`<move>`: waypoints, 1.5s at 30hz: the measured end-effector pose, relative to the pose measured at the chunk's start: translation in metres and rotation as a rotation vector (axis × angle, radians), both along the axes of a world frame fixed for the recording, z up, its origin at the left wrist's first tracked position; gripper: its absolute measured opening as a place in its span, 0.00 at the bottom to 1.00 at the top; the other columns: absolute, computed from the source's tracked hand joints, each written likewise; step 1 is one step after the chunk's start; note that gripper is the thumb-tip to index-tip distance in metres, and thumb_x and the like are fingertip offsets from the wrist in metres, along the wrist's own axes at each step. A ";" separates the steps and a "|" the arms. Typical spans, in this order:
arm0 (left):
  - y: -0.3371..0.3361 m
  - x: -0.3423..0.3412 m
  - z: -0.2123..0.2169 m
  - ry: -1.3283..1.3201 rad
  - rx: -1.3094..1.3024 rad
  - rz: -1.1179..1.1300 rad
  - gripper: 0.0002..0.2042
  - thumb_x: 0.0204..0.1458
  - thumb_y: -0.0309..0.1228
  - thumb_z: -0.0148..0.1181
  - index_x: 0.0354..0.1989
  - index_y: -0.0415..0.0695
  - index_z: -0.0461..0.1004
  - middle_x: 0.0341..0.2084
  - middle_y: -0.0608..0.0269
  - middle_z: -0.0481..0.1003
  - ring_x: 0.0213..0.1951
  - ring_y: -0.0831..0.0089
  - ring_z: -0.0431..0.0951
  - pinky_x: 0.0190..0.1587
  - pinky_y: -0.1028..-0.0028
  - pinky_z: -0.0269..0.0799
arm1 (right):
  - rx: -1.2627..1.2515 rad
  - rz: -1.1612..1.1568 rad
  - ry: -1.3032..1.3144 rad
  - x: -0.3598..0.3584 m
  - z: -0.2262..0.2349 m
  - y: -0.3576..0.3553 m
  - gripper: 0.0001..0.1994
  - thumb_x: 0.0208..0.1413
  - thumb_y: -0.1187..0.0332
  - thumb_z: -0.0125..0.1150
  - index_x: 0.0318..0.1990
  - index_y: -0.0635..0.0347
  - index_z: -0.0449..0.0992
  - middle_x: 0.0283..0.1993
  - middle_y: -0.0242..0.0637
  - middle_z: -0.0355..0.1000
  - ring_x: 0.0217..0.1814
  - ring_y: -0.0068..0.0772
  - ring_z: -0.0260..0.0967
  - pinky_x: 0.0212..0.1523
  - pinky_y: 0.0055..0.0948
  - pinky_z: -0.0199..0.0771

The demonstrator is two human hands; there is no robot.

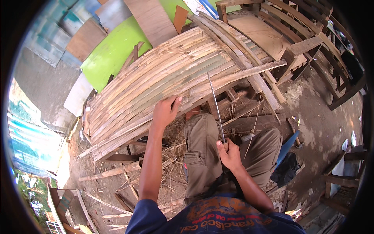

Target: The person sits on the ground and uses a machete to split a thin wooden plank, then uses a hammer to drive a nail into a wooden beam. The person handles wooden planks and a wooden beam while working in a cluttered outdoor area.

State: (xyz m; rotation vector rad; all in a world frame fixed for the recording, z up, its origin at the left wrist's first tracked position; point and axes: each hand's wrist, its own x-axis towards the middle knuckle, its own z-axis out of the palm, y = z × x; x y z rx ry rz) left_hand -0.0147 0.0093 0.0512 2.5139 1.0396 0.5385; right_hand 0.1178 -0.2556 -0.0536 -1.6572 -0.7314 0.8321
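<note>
My right hand (231, 155) is closed round the handle of a long knife (216, 105), held above my lap. Its thin blade is seen nearly edge-on and points away from me, the tip overlapping the slats in view. My left hand (166, 112) is closed on a long pale wooden slat (230, 79) at the near edge of a slatted bench top (163, 70). The thumb lies on top, while the other fingers are mostly hidden. This slat runs along the front of the bench and sticks out past its right end.
Two or three loose boards (233, 52) lie across the bench's right end. Wooden frames (304, 50) stand at the right. Beyond the bench lean a lime-green panel (113, 50) and plywood sheets (150, 19). Wood scraps and shavings (171, 156) litter the ground below; a hammer (294, 130) lies right.
</note>
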 end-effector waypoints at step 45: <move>0.067 -0.333 -0.072 -0.431 0.158 1.536 0.43 0.42 0.38 0.71 0.66 0.31 0.59 0.63 0.38 0.64 0.60 0.46 0.69 0.64 0.50 0.61 | 0.116 -0.094 0.077 0.033 -0.047 -0.029 0.14 0.61 0.62 0.67 0.32 0.64 0.73 0.19 0.28 0.66 0.21 0.17 0.61 0.23 0.24 0.64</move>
